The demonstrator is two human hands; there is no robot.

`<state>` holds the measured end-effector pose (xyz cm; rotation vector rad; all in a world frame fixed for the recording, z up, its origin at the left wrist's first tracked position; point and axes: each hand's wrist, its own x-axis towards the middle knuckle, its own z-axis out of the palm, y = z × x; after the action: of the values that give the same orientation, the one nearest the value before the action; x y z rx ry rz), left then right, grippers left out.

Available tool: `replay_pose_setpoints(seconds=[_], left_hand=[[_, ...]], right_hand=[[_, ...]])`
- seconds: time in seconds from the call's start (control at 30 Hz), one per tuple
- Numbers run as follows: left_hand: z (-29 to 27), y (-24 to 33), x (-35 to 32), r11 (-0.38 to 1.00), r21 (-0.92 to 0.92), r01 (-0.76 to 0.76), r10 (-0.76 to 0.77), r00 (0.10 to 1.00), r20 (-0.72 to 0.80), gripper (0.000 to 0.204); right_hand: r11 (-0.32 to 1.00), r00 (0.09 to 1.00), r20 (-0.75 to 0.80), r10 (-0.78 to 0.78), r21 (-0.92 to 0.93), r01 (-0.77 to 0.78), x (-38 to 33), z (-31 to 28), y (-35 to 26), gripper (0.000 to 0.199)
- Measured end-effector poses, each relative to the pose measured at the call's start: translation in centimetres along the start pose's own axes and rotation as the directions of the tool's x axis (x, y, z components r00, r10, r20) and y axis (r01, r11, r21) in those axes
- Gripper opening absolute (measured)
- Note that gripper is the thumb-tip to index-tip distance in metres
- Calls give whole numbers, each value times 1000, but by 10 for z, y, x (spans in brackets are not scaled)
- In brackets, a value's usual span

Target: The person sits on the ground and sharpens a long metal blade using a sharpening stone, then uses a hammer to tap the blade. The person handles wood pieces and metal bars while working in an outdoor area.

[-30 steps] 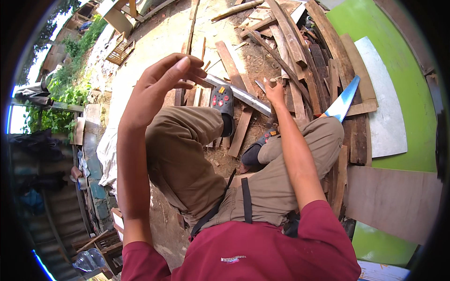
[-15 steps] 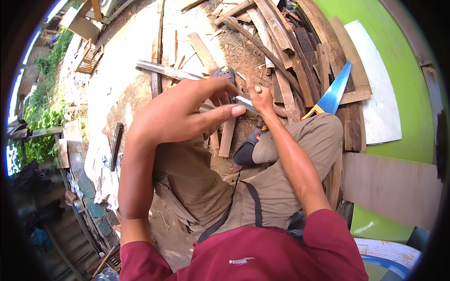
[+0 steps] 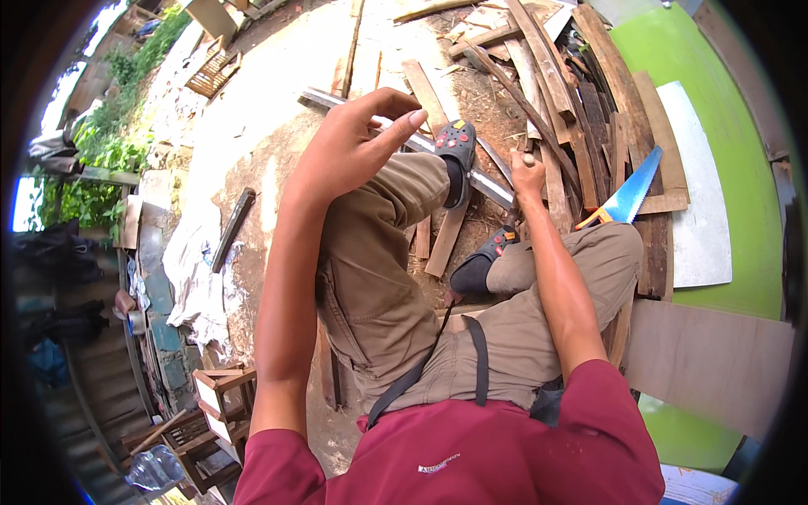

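My left hand is raised over a long pale strip, its fingers loosely curled and thumb apart, with nothing visible in it. The strip lies slantwise across the ground, and my left foot in a dark clog rests over it. My right hand is closed round a tool with a rounded, pale handle end. A narrow grey blade shows beside that fist; its join to the handle is hidden. Near my right knee leans a handsaw with a blue blade and an orange handle.
Stacked boards and offcuts lie ahead on the right. Beside them are a white sheet and a green panel. A dark wooden block and white cloth lie at left, a small wooden frame lower left.
The view has shifted, so the scene sits farther right and lower. My left hand has drawn up and back from the strip. My right hand still grips the tool, its blade now showing longer.
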<state>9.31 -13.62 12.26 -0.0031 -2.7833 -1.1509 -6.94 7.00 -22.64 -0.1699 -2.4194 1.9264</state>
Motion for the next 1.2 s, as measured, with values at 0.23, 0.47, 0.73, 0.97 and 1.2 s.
replay_pose_setpoints(seconds=[0.23, 0.47, 0.73, 0.97, 1.2], left_hand=[[-45, 7, -38, 969, -73, 235, -242, 963, -115, 40], [-36, -47, -25, 896, -277, 348, -375, 926, -49, 52], [134, -260, 1, 150, -862, 485, -912, 404, 69, 82], [268, -315, -20, -356, -924, 137, -909, 177, 376, 107], [272, -349, 32, -443, -889, -115, -838, 405, 365, 80]], right_hand=[[988, 988, 7, -155, 15, 155, -11, -13, -49, 34], [953, 951, 72, -300, 56, 297, -30, -16, -100, 37], [965, 951, 168, -259, 95, 246, -57, -30, -124, 35], [982, 976, 183, -114, 170, 83, -122, -34, -139, 36], [942, 977, 208, 53, 315, -118, -153, -59, -163, 35]])
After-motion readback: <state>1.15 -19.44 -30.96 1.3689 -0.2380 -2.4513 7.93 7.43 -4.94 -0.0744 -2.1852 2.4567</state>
